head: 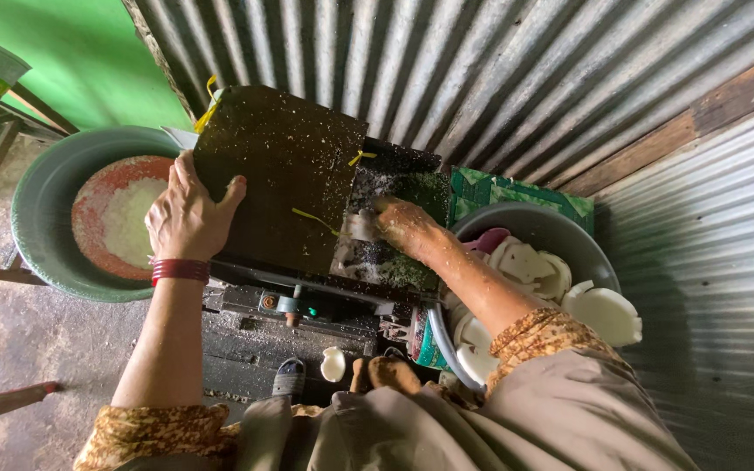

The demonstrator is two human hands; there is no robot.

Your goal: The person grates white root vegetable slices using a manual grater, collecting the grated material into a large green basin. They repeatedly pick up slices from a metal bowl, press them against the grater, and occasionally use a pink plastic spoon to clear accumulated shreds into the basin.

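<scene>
The dark, shred-flecked grating machine with its flat metal guard plate fills the middle of the view, standing on a grimy frame in front of a corrugated metal wall. It looks heavy and fixed; the guard plate is stiff sheet metal, best steadied by its edge, as it is now.

To the left sits a wide green plastic basin with a reddish round tray of white grated coconut inside. The shreds look soft, damp and loose, something to scoop rather than pinch.

To the right, a grey round bowl holds white pieces of coconut flesh. These look firm and brittle, slick with moisture, light enough for one hand; a grip around the curved edge would hold best.

The left hand, a red bangle at its wrist, rests on the plate's left edge with fingers spread and thumb hooked over it. The right hand, dusted with shreds, presses a small white coconut piece down at the machine's grating opening, fingers clenched around it.
</scene>
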